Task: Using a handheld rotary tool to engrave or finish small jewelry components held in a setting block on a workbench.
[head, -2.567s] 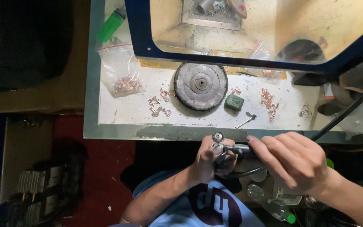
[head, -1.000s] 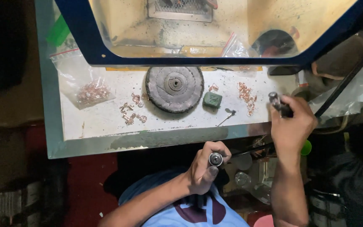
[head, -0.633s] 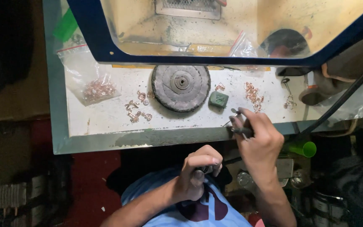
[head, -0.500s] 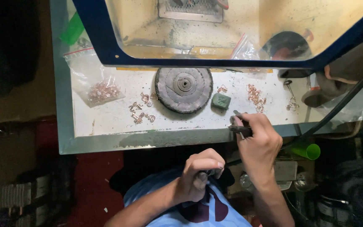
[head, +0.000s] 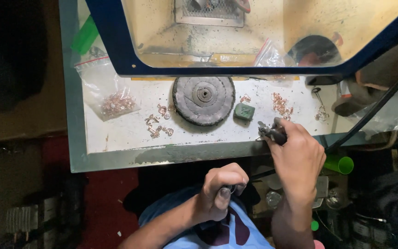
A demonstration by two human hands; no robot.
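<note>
Right hand (head: 298, 159) is clamped on a small dark hand tool (head: 272, 133), its tip poking out at the front edge of the tabletop (head: 116, 138), just below the green block (head: 244, 111). Left hand (head: 219, 191) sits lower, near the lap, curled into a fist around something small and dark; I can't make out what it is. Just beyond the tool, a grey round buffing wheel (head: 203, 100) lies flat. Copper-coloured wire pieces (head: 158, 125) are scattered left of the wheel, another cluster (head: 282, 104) to the right of the block. Far left, a clear bag (head: 109, 94) holds more of them. A green cup (head: 339, 164) lies just right of the right wrist.
</note>
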